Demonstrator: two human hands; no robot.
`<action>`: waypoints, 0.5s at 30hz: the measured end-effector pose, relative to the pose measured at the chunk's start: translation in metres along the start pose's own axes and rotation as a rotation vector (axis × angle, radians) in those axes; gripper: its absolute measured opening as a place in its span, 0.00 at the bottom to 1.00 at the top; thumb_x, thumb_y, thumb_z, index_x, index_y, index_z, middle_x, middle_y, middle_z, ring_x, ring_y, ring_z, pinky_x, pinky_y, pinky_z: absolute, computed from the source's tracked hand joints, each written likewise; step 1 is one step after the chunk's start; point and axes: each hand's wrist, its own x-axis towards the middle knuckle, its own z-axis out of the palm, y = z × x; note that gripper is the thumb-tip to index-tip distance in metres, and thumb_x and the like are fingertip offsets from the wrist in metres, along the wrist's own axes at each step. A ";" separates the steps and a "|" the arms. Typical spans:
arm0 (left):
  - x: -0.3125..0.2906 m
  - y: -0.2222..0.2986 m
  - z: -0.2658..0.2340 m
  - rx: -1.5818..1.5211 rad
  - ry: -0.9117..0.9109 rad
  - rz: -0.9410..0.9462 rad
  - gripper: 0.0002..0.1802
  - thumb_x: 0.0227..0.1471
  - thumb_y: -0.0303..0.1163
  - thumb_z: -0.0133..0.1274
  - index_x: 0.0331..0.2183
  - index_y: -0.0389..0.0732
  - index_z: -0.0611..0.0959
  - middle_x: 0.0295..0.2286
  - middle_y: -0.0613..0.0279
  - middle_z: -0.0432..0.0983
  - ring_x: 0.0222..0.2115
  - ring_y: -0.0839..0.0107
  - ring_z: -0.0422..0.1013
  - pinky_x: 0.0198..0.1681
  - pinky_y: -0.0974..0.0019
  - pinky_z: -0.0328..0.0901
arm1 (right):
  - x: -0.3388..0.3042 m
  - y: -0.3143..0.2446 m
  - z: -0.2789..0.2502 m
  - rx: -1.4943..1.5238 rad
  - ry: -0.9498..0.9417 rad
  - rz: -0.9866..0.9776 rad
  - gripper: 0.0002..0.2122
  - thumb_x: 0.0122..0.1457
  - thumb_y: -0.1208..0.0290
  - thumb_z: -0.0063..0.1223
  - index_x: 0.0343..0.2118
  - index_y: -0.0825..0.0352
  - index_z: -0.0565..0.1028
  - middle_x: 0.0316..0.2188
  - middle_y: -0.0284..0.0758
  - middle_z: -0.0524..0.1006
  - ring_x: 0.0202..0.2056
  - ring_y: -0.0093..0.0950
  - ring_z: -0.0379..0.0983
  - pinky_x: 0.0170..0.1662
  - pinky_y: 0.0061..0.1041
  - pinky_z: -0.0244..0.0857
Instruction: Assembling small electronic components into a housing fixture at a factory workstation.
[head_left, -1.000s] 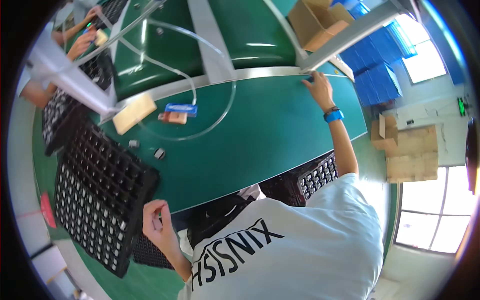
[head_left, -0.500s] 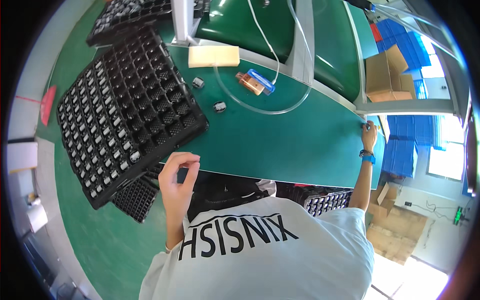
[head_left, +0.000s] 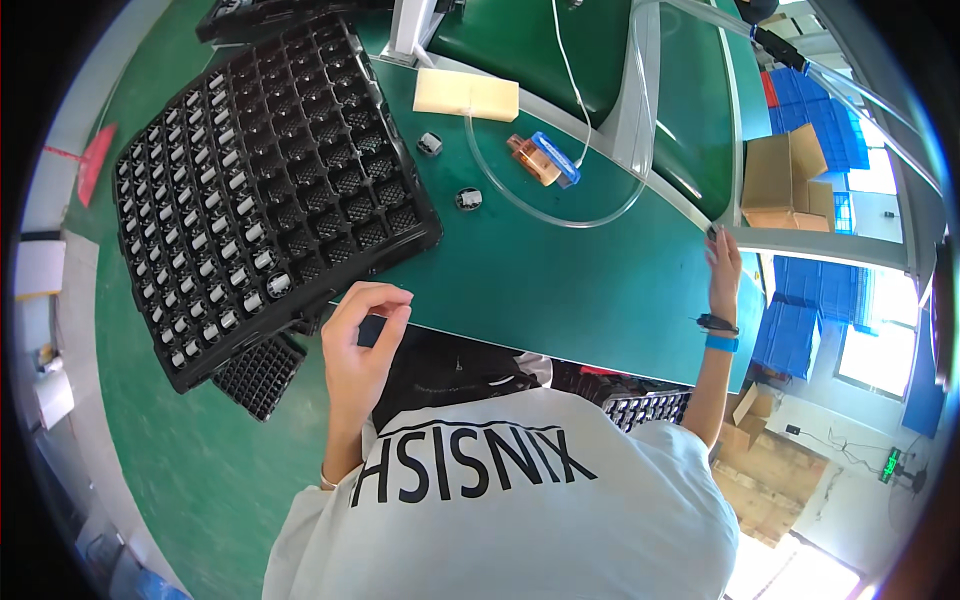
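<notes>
My left hand (head_left: 362, 345) hovers by the table's front edge, close to the near corner of a black compartment tray (head_left: 300, 190). Its fingers are loosely curled, with a small gap to the thumb and nothing visible between. Far to the right, my right hand (head_left: 724, 270) reaches to the table's back edge. Its fingertips are closed on a small dark part (head_left: 712, 233), too small to name more exactly. Small grey-and-black cylindrical parts fill the tray's left half; the right half's pockets hold none. Two similar pieces, one (head_left: 429, 144) behind the other (head_left: 468, 199), lie beside the tray on the green table (head_left: 540, 270).
A pale yellow block (head_left: 466, 94) lies at the back, with a clear looping tube (head_left: 560, 222) and a blue-and-orange device (head_left: 545, 160) nearby. A grey frame post (head_left: 632, 110) borders the table. Stacked black trays (head_left: 645, 405) stand below the front edge.
My right hand has shifted slightly left, the small dark part still at its fingertips. The head view has turned a little. My left hand keeps nearly the same pose.
</notes>
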 end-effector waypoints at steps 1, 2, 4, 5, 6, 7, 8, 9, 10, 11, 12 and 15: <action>0.000 -0.002 -0.001 -0.007 -0.009 0.001 0.05 0.42 0.17 0.50 0.27 0.33 0.76 0.26 0.61 0.71 0.27 0.76 0.68 0.33 0.76 0.62 | -0.004 0.000 0.010 0.279 -0.199 0.082 0.17 0.57 0.57 0.42 0.43 0.64 0.68 0.40 0.33 0.71 0.41 0.26 0.66 0.42 0.25 0.58; 0.001 -0.001 0.000 -0.010 -0.002 -0.001 0.05 0.42 0.17 0.50 0.27 0.33 0.76 0.26 0.61 0.71 0.27 0.76 0.67 0.33 0.76 0.62 | -0.008 -0.004 0.020 0.561 -0.396 0.163 0.18 0.58 0.56 0.41 0.45 0.65 0.67 0.41 0.32 0.70 0.43 0.25 0.65 0.43 0.25 0.57; 0.000 0.000 -0.001 -0.019 -0.002 -0.001 0.05 0.41 0.17 0.50 0.27 0.33 0.76 0.27 0.61 0.71 0.27 0.76 0.67 0.33 0.76 0.62 | -0.026 -0.020 0.055 0.873 -0.572 0.284 0.17 0.59 0.59 0.38 0.47 0.63 0.64 0.44 0.35 0.67 0.45 0.25 0.61 0.47 0.27 0.55; -0.001 0.002 -0.001 -0.007 0.013 -0.007 0.05 0.41 0.16 0.50 0.27 0.33 0.76 0.27 0.61 0.71 0.27 0.76 0.67 0.33 0.76 0.62 | -0.036 -0.031 0.069 0.871 -0.560 0.279 0.17 0.59 0.59 0.38 0.47 0.63 0.64 0.44 0.35 0.67 0.45 0.25 0.61 0.47 0.27 0.55; -0.003 0.002 -0.003 0.005 0.030 -0.013 0.05 0.41 0.16 0.50 0.27 0.33 0.76 0.27 0.61 0.70 0.28 0.76 0.67 0.33 0.76 0.62 | -0.046 -0.044 0.083 0.970 -0.649 0.272 0.16 0.60 0.60 0.38 0.46 0.63 0.64 0.43 0.35 0.67 0.45 0.26 0.61 0.46 0.27 0.55; -0.004 0.002 -0.008 0.019 -0.018 -0.013 0.06 0.43 0.15 0.48 0.28 0.32 0.75 0.29 0.61 0.68 0.31 0.76 0.66 0.36 0.76 0.61 | -0.054 -0.054 0.094 1.073 -0.741 0.267 0.15 0.60 0.60 0.37 0.45 0.63 0.64 0.42 0.35 0.67 0.44 0.26 0.61 0.46 0.28 0.55; -0.005 0.001 -0.010 0.015 -0.021 -0.012 0.06 0.43 0.15 0.48 0.28 0.32 0.75 0.29 0.61 0.68 0.31 0.76 0.66 0.36 0.76 0.61 | -0.060 -0.061 0.101 1.071 -0.737 0.264 0.15 0.60 0.60 0.37 0.45 0.63 0.64 0.42 0.35 0.67 0.44 0.26 0.61 0.46 0.28 0.55; -0.006 -0.001 -0.012 0.029 -0.014 -0.014 0.06 0.43 0.15 0.48 0.28 0.32 0.75 0.29 0.61 0.68 0.31 0.76 0.66 0.36 0.76 0.61 | -0.065 -0.066 0.107 1.074 -0.700 0.290 0.16 0.60 0.60 0.37 0.45 0.64 0.64 0.43 0.35 0.67 0.44 0.26 0.60 0.45 0.28 0.55; -0.008 -0.002 -0.013 0.046 -0.003 -0.018 0.06 0.43 0.15 0.48 0.29 0.32 0.75 0.29 0.62 0.68 0.31 0.76 0.65 0.36 0.76 0.61 | -0.070 -0.070 0.112 1.078 -0.668 0.320 0.16 0.60 0.59 0.37 0.45 0.64 0.63 0.43 0.36 0.66 0.44 0.27 0.60 0.45 0.29 0.55; -0.008 -0.004 -0.013 0.046 -0.001 -0.021 0.06 0.43 0.15 0.48 0.29 0.32 0.75 0.29 0.62 0.68 0.31 0.76 0.65 0.36 0.76 0.61 | -0.073 -0.075 0.117 1.077 -0.670 0.323 0.16 0.60 0.59 0.37 0.45 0.64 0.63 0.43 0.36 0.66 0.44 0.27 0.60 0.45 0.29 0.55; -0.008 -0.006 -0.013 0.025 0.023 -0.021 0.06 0.42 0.16 0.49 0.28 0.32 0.75 0.28 0.62 0.69 0.29 0.76 0.66 0.35 0.76 0.61 | -0.075 -0.078 0.121 0.987 -0.649 0.250 0.16 0.60 0.60 0.37 0.45 0.65 0.64 0.42 0.36 0.67 0.43 0.26 0.61 0.45 0.27 0.55; -0.008 -0.004 -0.012 0.017 0.047 -0.030 0.05 0.41 0.16 0.50 0.27 0.33 0.76 0.27 0.62 0.70 0.28 0.76 0.66 0.34 0.76 0.61 | -0.080 -0.080 0.135 0.567 -0.562 -0.010 0.14 0.59 0.62 0.39 0.41 0.66 0.68 0.41 0.36 0.67 0.42 0.26 0.63 0.45 0.24 0.55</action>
